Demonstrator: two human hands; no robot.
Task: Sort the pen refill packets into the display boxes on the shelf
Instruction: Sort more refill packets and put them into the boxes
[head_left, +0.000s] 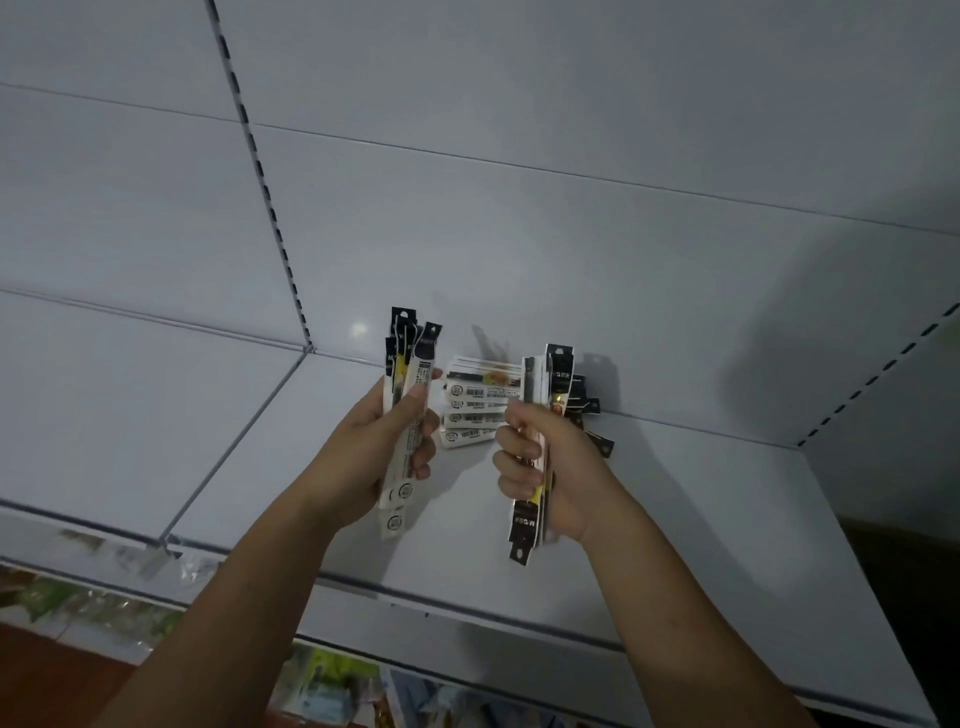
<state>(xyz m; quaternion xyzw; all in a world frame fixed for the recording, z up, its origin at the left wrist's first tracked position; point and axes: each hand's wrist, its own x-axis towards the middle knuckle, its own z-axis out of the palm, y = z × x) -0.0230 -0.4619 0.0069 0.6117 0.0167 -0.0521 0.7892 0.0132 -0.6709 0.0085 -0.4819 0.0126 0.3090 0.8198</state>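
Note:
My left hand (371, 447) grips a bundle of long white pen refill packets with black hanging tabs (408, 374), held upright above the white shelf (727, 519). My right hand (540, 467) grips a second upright bundle of packets (545, 384); one black tab sticks out below the fist. Between and behind the hands, a loose pile of packets (475, 410) lies flat on the shelf near the back wall. More black tabs (589, 410) show behind my right hand. No display box is visible.
The shelf's back panel (519, 234) rises behind the pile, with a slotted upright (270, 208) at left and another at far right. A neighbouring shelf board (130, 405) lies to the left. Colourful goods (332, 686) sit on a lower level below the shelf's front edge.

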